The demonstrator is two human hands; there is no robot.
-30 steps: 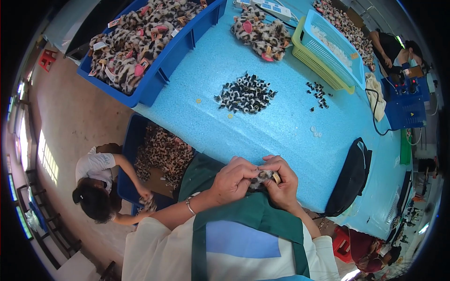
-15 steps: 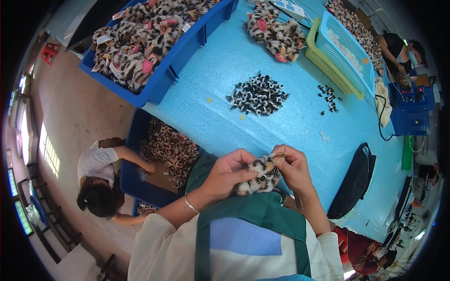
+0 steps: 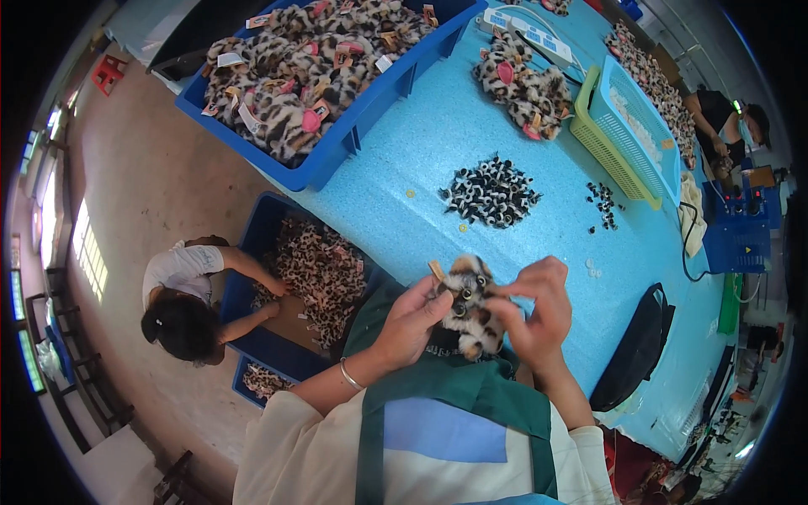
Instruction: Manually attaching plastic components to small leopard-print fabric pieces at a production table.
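Plush (image 3: 473, 328): bunched small between both hands 1.0 s ago; now opened out, eyes (image 3: 467, 294) exposed. Tag (image 3: 436, 270): moved from right-hand fingers to upper left, beside left hand (image 3: 408, 328). Right hand (image 3: 539, 311): shifted off the tag, fingertips now at plush's right side. Co-worker (image 3: 189, 290): held a spotted piece 1.0 s ago; both hands now inside bin (image 3: 295, 364). Head view: surface (image 3: 379, 210) displaced rightward and down in frame.
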